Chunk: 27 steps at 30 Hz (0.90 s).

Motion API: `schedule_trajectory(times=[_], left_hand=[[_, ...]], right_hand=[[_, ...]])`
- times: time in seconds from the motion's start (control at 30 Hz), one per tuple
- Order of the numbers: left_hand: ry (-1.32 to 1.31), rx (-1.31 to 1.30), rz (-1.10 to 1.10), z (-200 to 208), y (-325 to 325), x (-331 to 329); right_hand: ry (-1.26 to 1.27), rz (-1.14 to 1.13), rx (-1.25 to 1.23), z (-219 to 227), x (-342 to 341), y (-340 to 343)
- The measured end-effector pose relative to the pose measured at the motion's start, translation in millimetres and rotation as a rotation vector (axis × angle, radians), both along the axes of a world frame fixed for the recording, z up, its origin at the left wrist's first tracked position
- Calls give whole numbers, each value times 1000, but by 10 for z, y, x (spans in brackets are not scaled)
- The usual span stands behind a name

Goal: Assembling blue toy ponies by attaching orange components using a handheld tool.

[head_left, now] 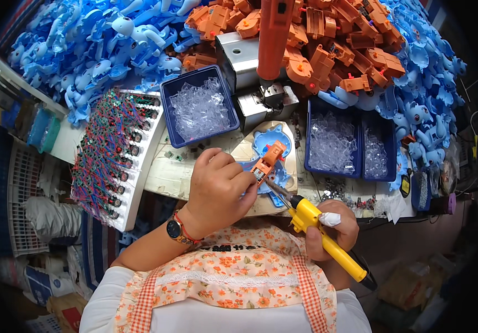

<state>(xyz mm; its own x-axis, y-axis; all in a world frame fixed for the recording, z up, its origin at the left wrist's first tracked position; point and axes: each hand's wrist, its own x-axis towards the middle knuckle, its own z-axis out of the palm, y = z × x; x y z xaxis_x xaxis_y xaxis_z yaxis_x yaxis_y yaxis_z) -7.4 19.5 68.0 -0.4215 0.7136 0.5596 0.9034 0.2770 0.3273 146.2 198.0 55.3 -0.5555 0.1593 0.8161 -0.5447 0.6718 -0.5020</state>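
My left hand (220, 186) is closed on a small orange plastic housing (265, 166), pinched between thumb and fingers over the bench's front edge. In my right hand (336, 230) is a yellow soldering iron (330, 244), gripped around its handle. Its metal tip points up and left, close to the lower end of the orange housing; whether they touch I cannot tell. White wrapping shows at a fingertip of that hand. Beneath the housing lies a light blue animal-shaped shell (272, 139) on a tan pad (245, 149).
A blue bin (173, 139) and a divided blue bin (359, 147) hold clear plastic pieces. Between them stands a metal fixture (253, 108) under an orange electric screwdriver (275, 39). Blue shells (92, 55) and orange housings (328, 61) pile behind. A white tray (142, 183) carries wired parts at left.
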Motion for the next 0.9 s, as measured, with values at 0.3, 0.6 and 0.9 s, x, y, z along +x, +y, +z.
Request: schedule_trajectory(times=[0.3, 0.6, 0.9], left_hand=[[-1, -10, 6, 15, 2, 8], [13, -47, 8, 23, -4, 10], [11, -47, 11, 30, 5, 10]], right_hand=[[-12, 27, 30, -8, -40, -5], [-14, 24, -7, -12, -10, 7], [-9, 16, -11, -7, -8, 9]])
